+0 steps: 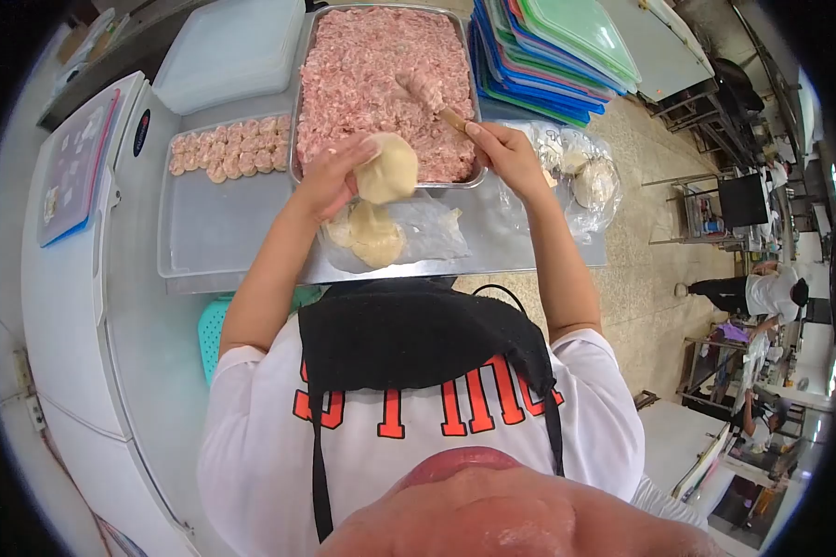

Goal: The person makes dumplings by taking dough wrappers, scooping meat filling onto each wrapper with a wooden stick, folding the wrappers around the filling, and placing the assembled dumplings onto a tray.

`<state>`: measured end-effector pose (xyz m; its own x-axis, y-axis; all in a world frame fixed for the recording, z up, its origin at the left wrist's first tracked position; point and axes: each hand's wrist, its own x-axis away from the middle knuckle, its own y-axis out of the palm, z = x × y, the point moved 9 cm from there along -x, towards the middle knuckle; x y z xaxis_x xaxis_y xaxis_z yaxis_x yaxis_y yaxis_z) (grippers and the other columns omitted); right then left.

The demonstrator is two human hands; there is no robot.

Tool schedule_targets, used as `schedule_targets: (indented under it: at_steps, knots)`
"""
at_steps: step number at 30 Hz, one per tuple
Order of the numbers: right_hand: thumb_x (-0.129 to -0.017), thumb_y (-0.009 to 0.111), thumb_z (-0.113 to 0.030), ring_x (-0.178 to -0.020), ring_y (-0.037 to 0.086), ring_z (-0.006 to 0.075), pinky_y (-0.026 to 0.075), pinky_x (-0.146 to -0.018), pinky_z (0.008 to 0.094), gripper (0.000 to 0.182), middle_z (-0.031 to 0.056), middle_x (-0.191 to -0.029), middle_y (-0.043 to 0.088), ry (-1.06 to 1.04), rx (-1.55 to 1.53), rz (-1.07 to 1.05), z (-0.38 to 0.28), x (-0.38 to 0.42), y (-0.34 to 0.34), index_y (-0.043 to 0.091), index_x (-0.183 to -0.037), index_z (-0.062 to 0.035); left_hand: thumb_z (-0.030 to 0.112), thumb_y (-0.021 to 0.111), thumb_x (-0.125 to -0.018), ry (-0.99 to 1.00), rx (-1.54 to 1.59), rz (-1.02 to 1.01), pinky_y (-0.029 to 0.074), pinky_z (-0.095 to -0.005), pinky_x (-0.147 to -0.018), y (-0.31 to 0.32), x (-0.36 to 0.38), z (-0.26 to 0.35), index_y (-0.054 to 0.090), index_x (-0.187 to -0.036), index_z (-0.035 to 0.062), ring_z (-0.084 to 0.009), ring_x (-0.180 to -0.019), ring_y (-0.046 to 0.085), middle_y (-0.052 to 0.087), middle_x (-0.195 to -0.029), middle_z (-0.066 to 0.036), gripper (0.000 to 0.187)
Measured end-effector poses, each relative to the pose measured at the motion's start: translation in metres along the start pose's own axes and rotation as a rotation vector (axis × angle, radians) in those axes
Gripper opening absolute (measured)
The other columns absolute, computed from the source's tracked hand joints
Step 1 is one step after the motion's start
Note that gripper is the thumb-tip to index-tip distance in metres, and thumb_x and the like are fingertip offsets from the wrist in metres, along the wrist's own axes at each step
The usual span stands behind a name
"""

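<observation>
My left hand (333, 176) holds a round, pale dough wrapper (387, 170) over the near left edge of a large metal tray (297, 111) of minced meat (372, 65). In my right hand (506, 156) is the wooden handle of a spatula (453, 119), its far end covered by a lump of meat (423, 90) above the tray. More pale wrappers (375, 237) lie on a clear plastic bag (432, 230) just below my left hand. On the left, filled dumplings (228, 148) stand in rows on a flat translucent tray (223, 227).
Stacked clear lids (232, 56) stand at the back left, and coloured trays (548, 56) at the back right. A plastic bag with dough (594, 181) lies right of the meat. A white appliance (74, 278) borders the left. Two other people (771, 292) are far off right.
</observation>
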<state>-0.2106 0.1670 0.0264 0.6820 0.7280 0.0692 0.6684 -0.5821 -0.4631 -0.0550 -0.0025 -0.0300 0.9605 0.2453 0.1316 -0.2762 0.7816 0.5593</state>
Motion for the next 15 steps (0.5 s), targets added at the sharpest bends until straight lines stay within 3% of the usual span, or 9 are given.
schedule_targets:
  at_steps: [2,4,8,12,15]
  knots:
    - [-0.094,0.059,-0.036,-0.054,0.038,0.0037,0.029,-0.049,0.0229,0.034,-0.0063,-0.060,0.045,0.029,-0.241,-0.034,-0.003,0.001,0.012,0.069,-0.092,-0.0034,0.024,0.057,-0.094,-0.043,-0.028,-0.080,0.053,-0.0326,-0.075,0.005,0.000,-0.006,0.061,-0.109,0.0057,-0.0161,-0.091,0.064,0.065,-0.100,-0.005,0.024]
    - [-0.094,0.059,-0.036,-0.054,0.038,0.0038,0.029,-0.049,0.0230,0.034,-0.0063,-0.059,0.045,0.037,-0.227,-0.026,0.001,0.001,0.018,0.069,-0.092,-0.0041,0.026,0.056,-0.094,0.405,-1.364,-0.092,0.051,-0.0367,-0.073,0.029,0.010,0.018,0.063,-0.103,0.0051,-0.0231,-0.088,0.065,0.064,-0.088,-0.012,0.023]
    - [-0.094,0.059,-0.036,-0.053,0.037,0.0042,0.028,-0.048,0.0232,0.033,-0.0062,-0.059,0.045,0.070,-0.212,-0.019,0.000,0.005,0.022,0.069,-0.095,-0.0045,0.028,0.053,-0.094,0.241,-1.226,-0.074,0.049,-0.0383,-0.072,0.019,0.016,0.023,0.063,-0.099,0.0042,-0.0289,-0.083,0.064,0.060,-0.082,-0.016,0.026]
    - [-0.094,0.059,-0.035,-0.053,0.036,0.0044,0.028,-0.049,0.0232,0.032,-0.0062,-0.060,0.045,0.046,-0.283,-0.101,-0.002,0.004,0.033,0.071,-0.096,-0.0045,0.026,0.060,-0.092,0.314,-0.970,0.072,0.049,-0.0334,-0.073,0.001,0.010,0.034,0.063,-0.099,0.0012,-0.0223,-0.081,0.064,0.066,-0.084,-0.012,0.026]
    - [-0.092,0.062,-0.036,-0.054,0.037,0.0041,0.029,-0.050,0.0234,0.033,-0.0066,-0.062,0.047,0.017,-0.292,-0.090,-0.013,0.004,0.044,0.071,-0.088,-0.0048,0.024,0.064,-0.090,0.371,-0.813,0.173,0.049,-0.0310,-0.076,0.000,0.011,0.039,0.064,-0.103,0.0003,-0.0179,-0.084,0.064,0.068,-0.089,-0.011,0.027]
